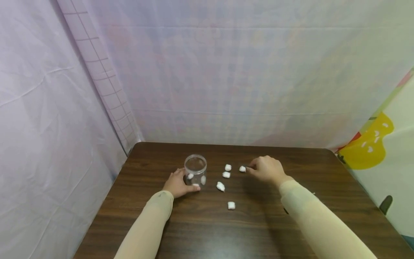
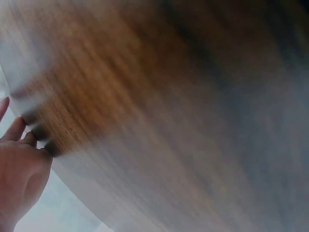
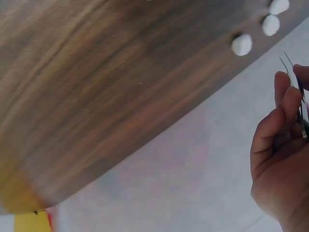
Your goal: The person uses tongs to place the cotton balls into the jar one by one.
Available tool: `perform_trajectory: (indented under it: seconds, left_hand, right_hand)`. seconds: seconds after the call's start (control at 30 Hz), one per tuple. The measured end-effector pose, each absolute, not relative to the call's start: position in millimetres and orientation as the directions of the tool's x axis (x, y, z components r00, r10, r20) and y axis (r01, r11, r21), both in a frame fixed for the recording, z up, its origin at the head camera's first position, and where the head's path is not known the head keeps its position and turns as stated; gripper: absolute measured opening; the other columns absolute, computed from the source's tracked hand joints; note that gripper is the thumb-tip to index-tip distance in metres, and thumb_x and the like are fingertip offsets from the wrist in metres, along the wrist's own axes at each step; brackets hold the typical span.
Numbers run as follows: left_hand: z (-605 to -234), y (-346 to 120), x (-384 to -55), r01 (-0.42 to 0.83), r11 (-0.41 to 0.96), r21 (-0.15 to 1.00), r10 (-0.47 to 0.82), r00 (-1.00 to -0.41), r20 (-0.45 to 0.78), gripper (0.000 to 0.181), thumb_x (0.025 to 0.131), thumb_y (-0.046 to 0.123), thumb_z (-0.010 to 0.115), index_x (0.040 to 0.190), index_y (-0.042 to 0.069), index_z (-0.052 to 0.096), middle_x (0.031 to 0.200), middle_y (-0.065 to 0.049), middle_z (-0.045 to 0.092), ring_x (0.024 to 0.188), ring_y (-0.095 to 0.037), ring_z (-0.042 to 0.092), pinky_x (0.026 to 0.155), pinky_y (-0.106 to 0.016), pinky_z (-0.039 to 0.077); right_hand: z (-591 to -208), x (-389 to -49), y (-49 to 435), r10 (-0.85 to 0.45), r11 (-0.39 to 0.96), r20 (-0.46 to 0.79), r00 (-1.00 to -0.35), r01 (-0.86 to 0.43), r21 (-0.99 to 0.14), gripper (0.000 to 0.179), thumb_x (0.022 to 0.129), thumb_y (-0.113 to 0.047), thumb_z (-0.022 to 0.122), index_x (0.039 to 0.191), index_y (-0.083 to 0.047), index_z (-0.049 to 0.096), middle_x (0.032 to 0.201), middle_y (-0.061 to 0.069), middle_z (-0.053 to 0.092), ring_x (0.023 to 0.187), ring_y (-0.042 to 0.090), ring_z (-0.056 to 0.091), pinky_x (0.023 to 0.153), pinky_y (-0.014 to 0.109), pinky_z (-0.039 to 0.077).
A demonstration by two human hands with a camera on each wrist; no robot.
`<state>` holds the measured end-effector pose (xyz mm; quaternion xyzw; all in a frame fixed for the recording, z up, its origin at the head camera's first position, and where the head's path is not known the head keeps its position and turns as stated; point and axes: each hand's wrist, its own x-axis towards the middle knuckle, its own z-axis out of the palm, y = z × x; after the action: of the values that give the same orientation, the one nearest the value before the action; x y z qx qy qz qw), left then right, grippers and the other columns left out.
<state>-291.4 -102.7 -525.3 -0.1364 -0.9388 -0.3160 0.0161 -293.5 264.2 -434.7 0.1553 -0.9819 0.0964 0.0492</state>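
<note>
A clear open-topped jar [image 1: 196, 162] stands on the table, with a few white cotton balls [image 1: 203, 180] showing through its wall. My left hand [image 1: 178, 184] holds the jar from the left, thumb along its near side and fingers behind. Metal tweezers [image 3: 300, 89] are pinched in my right hand [image 1: 266, 169]. Their tips are beside a cotton ball [image 1: 242, 168] right of the jar; whether they touch it cannot be told. Between the hands lie more cotton balls, two close together at the back, a longer one [image 1: 220, 186], and one nearer [image 1: 231, 205].
The dark wood-grain table [image 1: 194, 230] ends at a pale hanging cloth [image 1: 226, 90] behind. White cloth [image 1: 42, 126] hangs on the left. On the right is a cloth with a yellow print [image 1: 368, 151].
</note>
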Motion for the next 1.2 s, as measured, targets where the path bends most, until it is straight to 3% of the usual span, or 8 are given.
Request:
perform_trajectory:
  seconds: [0.4, 0.73, 1.2]
  left_hand:
    - [-525, -102, -291, 0.272, 0.762, 0.588, 0.246, -0.961, 0.126, 0.091, 0.069, 0.061, 0.084, 0.142, 0.013, 0.055, 0.144, -0.014, 0.052, 0.138, -0.034, 0.04, 0.117, -0.057, 0.019]
    - [-523, -102, -290, 0.25, 0.77, 0.587, 0.236, -0.966, 0.101, 0.095, 0.069, 0.062, 0.083, 0.144, 0.011, 0.053, 0.147, -0.013, 0.05, 0.14, -0.034, 0.037, 0.118, -0.056, 0.018]
    - [-522, -102, -289, 0.249, 0.766, 0.593, 0.236, -0.967, 0.102, 0.093, 0.07, 0.061, 0.083, 0.142, 0.01, 0.054, 0.147, -0.014, 0.049, 0.14, -0.035, 0.037, 0.118, -0.056, 0.017]
  right_hand:
    - [-455, -302, 290, -0.219, 0.953, 0.063, -0.974, -0.227, -0.2, 0.027, 0.092, -0.038, 0.067, 0.102, -0.016, 0.078, 0.088, 0.0, 0.072, 0.066, 0.016, 0.061, 0.05, 0.04, 0.05]
    - [-459, -303, 292, -0.213, 0.949, 0.055, -0.975, -0.22, -0.227, 0.029, 0.092, -0.039, 0.067, 0.104, -0.015, 0.079, 0.097, 0.004, 0.074, 0.074, 0.021, 0.067, 0.053, 0.045, 0.053]
    - [-464, -305, 289, -0.197, 0.948, 0.075, -0.978, -0.209, -0.239, 0.026, 0.092, -0.04, 0.068, 0.1, -0.018, 0.08, 0.09, 0.0, 0.073, 0.068, 0.018, 0.064, 0.049, 0.042, 0.05]
